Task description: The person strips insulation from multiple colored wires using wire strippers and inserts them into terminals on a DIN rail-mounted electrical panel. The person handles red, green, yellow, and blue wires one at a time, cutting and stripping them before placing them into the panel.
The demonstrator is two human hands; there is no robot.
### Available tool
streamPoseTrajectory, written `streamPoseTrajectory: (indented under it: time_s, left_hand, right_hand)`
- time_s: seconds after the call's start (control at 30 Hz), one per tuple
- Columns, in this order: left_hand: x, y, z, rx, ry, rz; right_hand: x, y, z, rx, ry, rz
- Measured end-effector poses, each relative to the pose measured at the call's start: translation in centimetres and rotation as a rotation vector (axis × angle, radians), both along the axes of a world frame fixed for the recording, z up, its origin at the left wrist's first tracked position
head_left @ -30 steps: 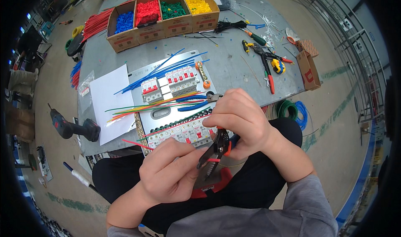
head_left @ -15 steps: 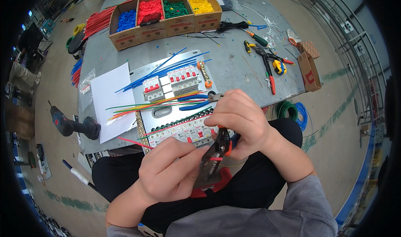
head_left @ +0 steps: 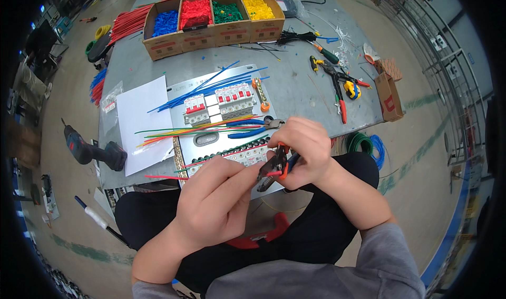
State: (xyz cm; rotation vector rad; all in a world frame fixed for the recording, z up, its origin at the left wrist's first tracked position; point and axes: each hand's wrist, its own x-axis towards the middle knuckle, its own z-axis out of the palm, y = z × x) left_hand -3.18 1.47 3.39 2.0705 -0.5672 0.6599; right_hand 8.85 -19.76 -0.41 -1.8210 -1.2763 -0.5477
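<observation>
My right hand (head_left: pixel 308 149) grips a small hand tool like a wire stripper (head_left: pixel 274 168), with orange and black handles, over the near edge of the grey table (head_left: pixel 295 88). My left hand (head_left: pixel 213 207) is just below and left of it. Its fingertips pinch a thin red wire (head_left: pixel 271 173) at the tool's jaws. Behind the hands lies a metal panel (head_left: pixel 182 85) with white circuit breakers (head_left: pixel 221 101) and a terminal strip (head_left: pixel 232 154). Long blue wires (head_left: pixel 211 85) and a bundle of yellow, green and red wires (head_left: pixel 195 129) lie across it.
A cardboard tray (head_left: pixel 232 33) with blue, red, green and yellow pieces stands at the back. Pliers and screwdrivers (head_left: pixel 340 85) and a small carton (head_left: pixel 390 93) lie right. White paper (head_left: pixel 139 122) lies left. A drill (head_left: pixel 89 151) and wire coils (head_left: pixel 363 143) are on the floor. A red tool (head_left: pixel 258 238) rests on my lap.
Both hands stay together over my lap. The tool has risen and tipped a little, and my left fingers have closed in on its jaws.
</observation>
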Motion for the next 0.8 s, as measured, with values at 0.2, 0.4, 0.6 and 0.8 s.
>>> streamPoseTrajectory:
  time_s: [0.2, 0.4, 0.6, 0.8]
  left_hand:
    - [0.1, 0.3, 0.0, -0.016, 0.034, -0.004]
    - [0.4, 0.6, -0.2, 0.011, 0.057, 0.067]
    - [1.9, 2.1, -0.1, 0.215, -0.04, 0.354]
    - [2.8, 3.8, -1.4, 0.09, 0.019, 0.368]
  right_hand:
    - [-0.5, 0.6, -0.3, 0.013, -0.066, -0.108]
    - [-2.0, 1.5, -0.6, 0.029, 0.194, -0.132]
    - [1.2, 0.0, -2.4, 0.749, 1.693, -0.029]
    - [6.4, -5.4, 0.1, 1.103, 1.443, -0.052]
